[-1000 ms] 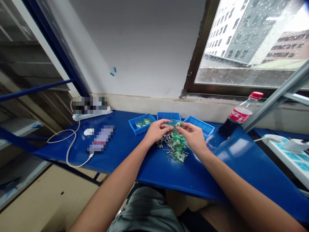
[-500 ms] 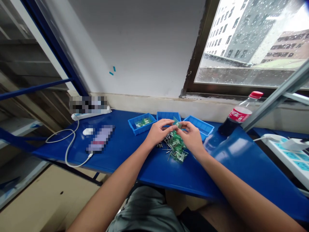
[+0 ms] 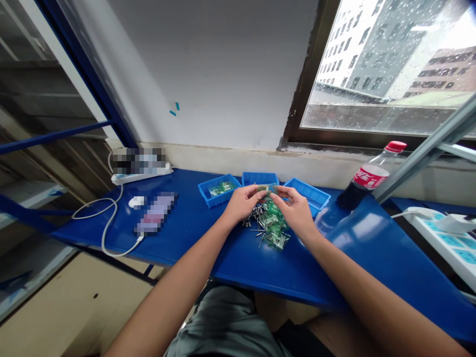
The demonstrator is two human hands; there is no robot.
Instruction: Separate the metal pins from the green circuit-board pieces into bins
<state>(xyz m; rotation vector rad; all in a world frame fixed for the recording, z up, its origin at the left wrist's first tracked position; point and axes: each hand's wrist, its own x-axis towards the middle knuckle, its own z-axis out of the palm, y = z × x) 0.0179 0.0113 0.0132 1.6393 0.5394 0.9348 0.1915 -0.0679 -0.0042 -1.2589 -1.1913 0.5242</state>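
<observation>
Both hands meet above the middle of the blue table, fingertips pinched on a small green see-through plastic packet. My left hand grips its left side and my right hand its right side, with thumbs toward me. Exactly what is in the packet is too small to tell. Just below the hands lies a pile of similar green packets with pale slim pieces inside. Loose thin metal pins, some with dark ends, are heaped at the pile's left, partly behind my left hand.
Behind the hands stand three blue trays: the left tray contains green packets, then the middle tray and right tray. A cola bottle stands right. A phone, cable and power strip lie left.
The green packet, which stuck up above the fingertips, now lies lower and flatter between both hands. The fingers have shifted slightly on it; the pile looks the same.
</observation>
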